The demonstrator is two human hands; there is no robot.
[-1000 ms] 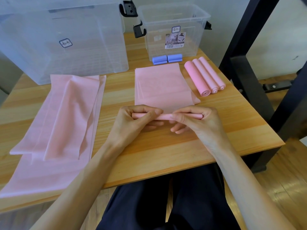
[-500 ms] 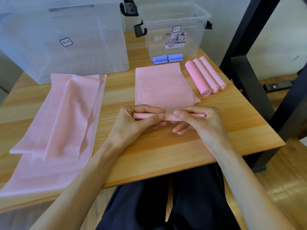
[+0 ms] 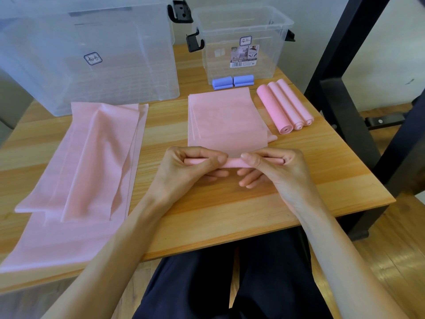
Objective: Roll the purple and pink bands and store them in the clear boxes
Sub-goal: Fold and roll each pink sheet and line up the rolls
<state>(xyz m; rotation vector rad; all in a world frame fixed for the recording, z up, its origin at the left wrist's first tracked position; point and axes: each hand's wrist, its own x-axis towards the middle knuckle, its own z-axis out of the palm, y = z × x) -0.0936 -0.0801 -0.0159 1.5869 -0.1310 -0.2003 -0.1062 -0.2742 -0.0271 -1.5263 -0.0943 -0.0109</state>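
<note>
Pink band rolled slightly further, both hands still pinching

matt pink bands, clear glossy plastic boxes, grained wooden table

A table holds everything. At the back left stands a big box. At the back right stands a small box. Two short rolls lie side by side just in front of the small box. Nearer, a flat band lies in the middle. Three long rolls lie touching, just right of it. A loose pile lies on the left, in front of the big box.
</note>
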